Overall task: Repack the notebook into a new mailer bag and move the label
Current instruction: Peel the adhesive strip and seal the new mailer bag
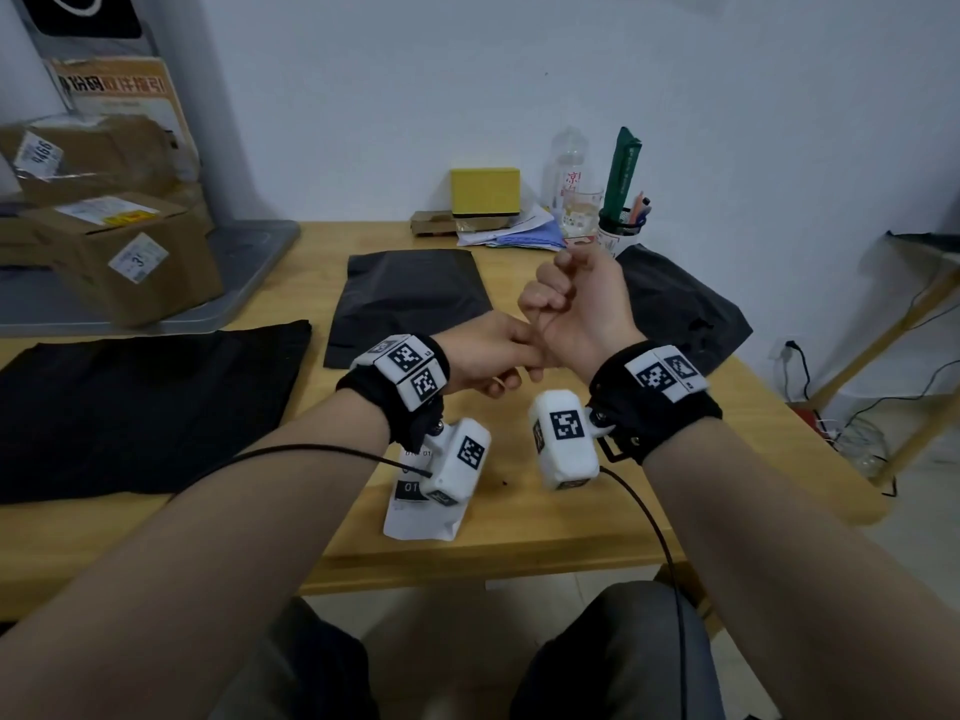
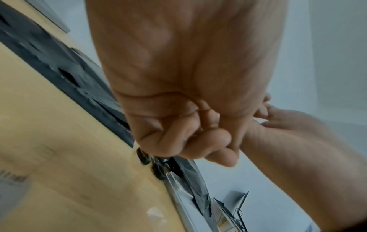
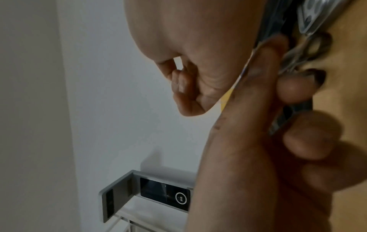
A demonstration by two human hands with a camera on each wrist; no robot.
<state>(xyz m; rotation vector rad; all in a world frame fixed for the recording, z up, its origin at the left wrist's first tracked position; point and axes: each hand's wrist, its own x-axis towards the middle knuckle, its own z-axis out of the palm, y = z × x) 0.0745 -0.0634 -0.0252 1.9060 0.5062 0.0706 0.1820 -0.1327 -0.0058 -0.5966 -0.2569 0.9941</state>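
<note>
Fingers [image 1: 545, 291] of the right hand [image 1: 576, 309] are clenched into a fist, held up above the surface [image 1: 571, 522]; nothing visible inside it. Left hand [image 1: 488, 356] sits just beside it, touching near the right palm/wrist, its fingers [image 2: 208, 141] curled w/ the thumb tucked alongside. Can't tell whether they pinch anything small; nothing shows plainly in either wrist view. Label [image 1: 415, 517], white w/ black print, lies flat on the surface near the front edge, below the left wrist camera, partly hidden by it. One flat black mailer bag [image 1: 410, 304] lies mid-surface beyond the hands; a second, crumpled mailer bag [image 1: 680, 309] sits to the right, partly behind the right hand. Black cloth [image 1: 140, 407] is spread on the left. Notebook: can't pick it out for sure. At the back: yellow box [image 1: 484, 192], clear bottle [image 1: 566, 168], pen cup [image 1: 621, 233]. Cardboard boxes [image 1: 114, 236] are stacked far left.
</note>
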